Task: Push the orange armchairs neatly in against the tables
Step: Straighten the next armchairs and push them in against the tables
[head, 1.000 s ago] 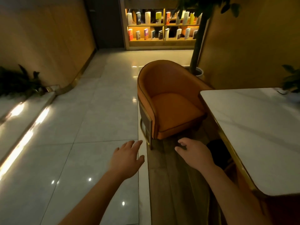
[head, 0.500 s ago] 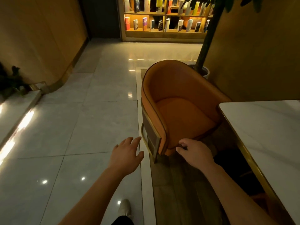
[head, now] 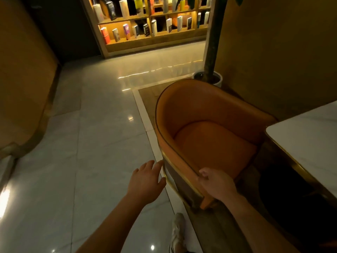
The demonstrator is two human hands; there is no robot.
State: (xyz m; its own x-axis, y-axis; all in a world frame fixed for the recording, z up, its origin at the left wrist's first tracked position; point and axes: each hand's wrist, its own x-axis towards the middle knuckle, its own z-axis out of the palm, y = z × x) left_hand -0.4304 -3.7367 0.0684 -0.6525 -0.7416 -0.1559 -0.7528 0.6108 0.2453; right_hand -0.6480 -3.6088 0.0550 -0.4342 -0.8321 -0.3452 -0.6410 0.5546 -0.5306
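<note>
Orange upholstery at the front end of the near arm now sits under the right grip [head: 217, 185], whose fingers curl over the top rim of the orange armchair [head: 209, 114]. This is a closed hold on the chair. Half a second ago the same hand was only arriving at that point, and a second ago it hung in the air short of the chair. The left grip [head: 145, 181] is open, fingers straight and spread, with its fingertips [head: 160, 162] at the chair's outer shell beside the metal band. Whether they touch it cannot be told. Earlier this hand was well clear of the chair, over the pale tiled floor [head: 91, 143].

Chair position: it stands on the darker wood-look strip of floor, seat opening turned toward the white marble table [head: 300, 143] at right. A dark gap shows between seat front and table edge, and the chair appears set at an angle to that edge. No clear shift relative to the table shows across the three pictures; only the view has closed in.

Assessment: approach is complete and contact is made, but the push itself is judged not yet begun. The next move calls for a shove toward the table with a slight turn to square the chair. Risk: a chair arm striking the table's gilt edge.
</note>
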